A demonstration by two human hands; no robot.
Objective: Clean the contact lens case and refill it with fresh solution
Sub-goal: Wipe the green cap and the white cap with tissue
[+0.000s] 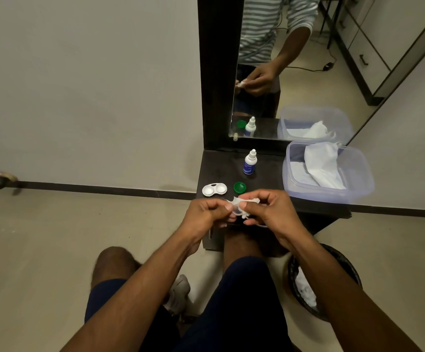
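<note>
**Both hands wiping a small cap above the desk edge**

Bare forearms reached up from the bottom of the view, over knees in dark shorts. At the near edge of the dark wooden desk (269, 179), the left hand (206, 212) and the right hand (269, 212) met, fingers curled. Between them they pinched a crumpled white tissue (241, 200) and a small pale round cap (236, 211); each grip was closed on this bundle, though which fingers held the cap alone could not be told.

Just beyond the hands, at about 11 o'clock, the white double-well contact lens case (214, 189) lay open on the desk, its wells facing up. Beside it, at about 12 o'clock from the hands, sat a green round screw cap (239, 187). Farther back stood a small white dropper bottle with a blue label (250, 162), upright.

At 2 o'clock, a clear plastic rectangular tub (358, 184) held loose white tissues. A dark-framed mirror (295, 72) rose behind the desk. On the floor at 5 o'clock stood a black round waste bin (343, 262) with white scraps inside.
</note>
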